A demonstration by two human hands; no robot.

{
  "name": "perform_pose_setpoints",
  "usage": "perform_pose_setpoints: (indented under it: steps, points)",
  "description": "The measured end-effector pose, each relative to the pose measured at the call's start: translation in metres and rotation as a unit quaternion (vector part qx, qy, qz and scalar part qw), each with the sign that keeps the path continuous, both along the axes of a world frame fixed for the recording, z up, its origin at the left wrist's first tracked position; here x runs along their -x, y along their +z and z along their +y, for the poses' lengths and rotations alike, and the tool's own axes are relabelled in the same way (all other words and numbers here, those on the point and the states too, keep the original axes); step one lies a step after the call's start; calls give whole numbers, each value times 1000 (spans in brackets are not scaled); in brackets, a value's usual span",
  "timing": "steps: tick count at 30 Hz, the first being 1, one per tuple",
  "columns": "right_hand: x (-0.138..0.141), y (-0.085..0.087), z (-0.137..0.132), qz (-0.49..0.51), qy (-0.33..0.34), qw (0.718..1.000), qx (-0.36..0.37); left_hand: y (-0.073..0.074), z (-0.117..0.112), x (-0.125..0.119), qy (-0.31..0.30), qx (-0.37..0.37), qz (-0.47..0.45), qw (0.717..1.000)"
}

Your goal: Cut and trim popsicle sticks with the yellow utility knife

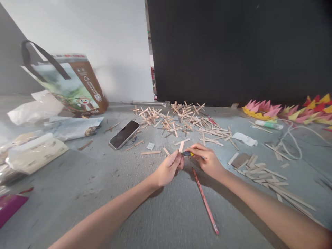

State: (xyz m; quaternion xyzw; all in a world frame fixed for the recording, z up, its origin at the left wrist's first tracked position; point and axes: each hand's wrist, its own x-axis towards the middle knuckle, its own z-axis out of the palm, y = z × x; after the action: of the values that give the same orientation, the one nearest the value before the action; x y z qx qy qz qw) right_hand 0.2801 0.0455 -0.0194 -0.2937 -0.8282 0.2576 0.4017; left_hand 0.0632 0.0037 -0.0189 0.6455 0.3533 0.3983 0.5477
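Forearms (111, 209), bare, 2, reaching in from the lower edge over a grey bench (64, 193). Pencil (204, 200), 1, reddish-pink with a patterned barrel, lying between the forearms. Left hand (169, 167): grip closed on 1 wooden stick (181, 146), its upper end projecting above the fingers, near the middle of the bench. Right hand (209, 159): grip narrow, fingertips pinching a small yellow-and-dark tool (186, 154), its dark end against the left fingers and the stick. Phone (124, 135), 1, dark screen upward, left of the hands. Packet (150, 146), small, pale, square; its print too fine to read. Sticks, crossed, in a heap (181, 116) beyond the hands; further loose sticks (267, 176) piled at right. Carrier bag (70, 88), 1, rear left, dark handles; front printed with a cartoon figure on green; brown side bearing a triangular recycling mark, a square code and a line of white characters, blurred. Plastic packages (38, 154), far left, faint printing, illegible. Tube (269, 125), white and green, label unreadable, beside pointed paper crowns (261, 110) in pink, yellow and red.
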Motion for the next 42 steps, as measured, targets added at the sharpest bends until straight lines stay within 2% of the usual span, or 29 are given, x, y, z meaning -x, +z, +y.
perform_pose_setpoints:
  steps: [4,7,13,18,24,30,36,42]
  points:
    - [0,-1,-1,-2,6,1000,-7,0,1,0,-24,-14,14,999]
    - [0,0,-2,-4,7,1000,-18,-2,1,0,-44,11,14,999]
    - [-2,-1,2,1,2,1000,-5,-2,1,0,-19,-7,-5,1000]
    - [-2,-6,1,3,20,1000,5,1,-1,0,-36,-20,36,998]
    - [-3,-4,1,4,16,1000,10,-1,-1,0,-29,-19,6,999]
    - [-1,-2,-2,-2,16,1000,-10,0,-2,0,-36,-48,48,997]
    - [-2,-2,-1,5,14,1000,-10,1,-1,-1,-33,-26,18,999]
    - [-1,-2,-3,-11,10,1000,-19,3,-3,-1,-29,-68,53,996]
